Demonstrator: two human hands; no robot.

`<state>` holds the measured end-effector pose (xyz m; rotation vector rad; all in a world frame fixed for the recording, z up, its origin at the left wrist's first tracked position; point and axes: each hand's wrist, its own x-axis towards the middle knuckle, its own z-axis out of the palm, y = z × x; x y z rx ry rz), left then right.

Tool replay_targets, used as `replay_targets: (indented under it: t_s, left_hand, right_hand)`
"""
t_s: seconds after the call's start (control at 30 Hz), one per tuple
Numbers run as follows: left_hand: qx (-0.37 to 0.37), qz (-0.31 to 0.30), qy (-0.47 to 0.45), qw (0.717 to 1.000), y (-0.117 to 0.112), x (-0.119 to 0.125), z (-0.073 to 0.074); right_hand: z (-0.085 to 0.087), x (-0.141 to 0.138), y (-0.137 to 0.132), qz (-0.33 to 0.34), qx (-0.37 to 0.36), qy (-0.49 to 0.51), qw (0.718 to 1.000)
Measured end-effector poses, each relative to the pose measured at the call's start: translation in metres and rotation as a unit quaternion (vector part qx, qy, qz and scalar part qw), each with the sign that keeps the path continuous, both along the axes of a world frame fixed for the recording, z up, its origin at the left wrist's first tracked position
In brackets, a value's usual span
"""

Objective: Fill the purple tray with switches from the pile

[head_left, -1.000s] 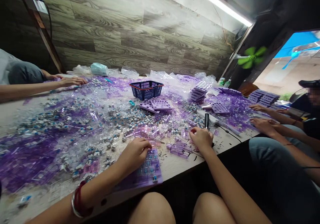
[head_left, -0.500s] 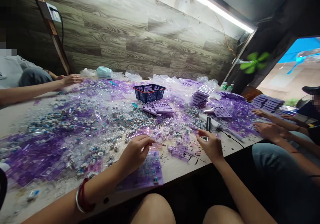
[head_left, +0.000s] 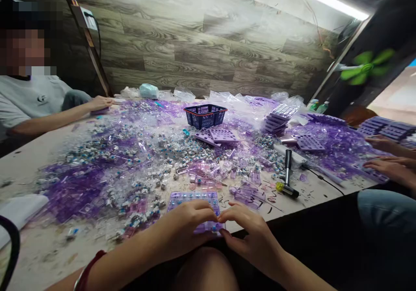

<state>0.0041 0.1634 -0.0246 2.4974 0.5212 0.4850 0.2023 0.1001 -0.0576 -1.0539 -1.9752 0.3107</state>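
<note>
A clear purple plastic tray (head_left: 194, 197), with rows of small switch-like pieces showing blue middles, lies at the table's front edge. My left hand (head_left: 186, 224) lies across its front part, fingers bent around the edge. From the right, my right hand (head_left: 242, 228) has its thumb and fingertips closed at the tray's right front corner, touching or nearly touching the left fingertips. Whatever is between the fingertips is partly hidden. To the right, a small mallet (head_left: 287, 169) with a black handle and a yellow-and-black head is on the table, apart from both hands.
Heaps of switch-like pieces (head_left: 97, 146) and clear purple plastic parts (head_left: 74, 191) cover the table. Behind them are a dark blue basket (head_left: 205, 117), purple perforated plates (head_left: 224, 136) and a stack of plates (head_left: 277, 118). Co-workers' hands (head_left: 100, 103) work at left and right.
My right hand has left the mallet, which now lies on the table, and come left to the tray. My left hand has moved down over the tray. The view has shifted left.
</note>
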Motion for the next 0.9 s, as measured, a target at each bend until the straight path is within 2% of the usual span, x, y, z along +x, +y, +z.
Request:
replay_targets:
  t_s: [0.13, 0.3, 0.5, 0.6, 0.8, 0.9]
  left_hand:
    - [-0.029, 0.027, -0.050, 0.998, -0.003, -0.004, -0.013]
    - [-0.029, 0.066, -0.097, 0.993, -0.008, -0.007, -0.027]
    - [-0.012, 0.057, -0.108, 0.992, -0.009, -0.004, -0.030]
    - [0.025, 0.039, -0.105, 0.993, -0.010, -0.003, -0.030]
    - [0.162, 0.017, -0.069, 0.984, -0.017, -0.004, -0.025]
    - [0.184, 0.013, -0.047, 0.982, -0.019, -0.002, -0.022]
  right_hand:
    - [0.004, -0.001, 0.002, 0.025, -0.013, -0.017, 0.999]
    - [0.007, -0.001, 0.000, 0.030, -0.020, -0.032, 0.999]
    - [0.007, 0.001, 0.001, 0.025, -0.026, -0.050, 0.998]
    - [0.006, 0.003, 0.001, 0.031, -0.014, -0.060, 0.998]
    - [0.003, 0.002, -0.005, 0.038, -0.020, -0.093, 0.995]
    - [0.002, -0.001, -0.008, 0.034, -0.040, -0.097, 0.994]
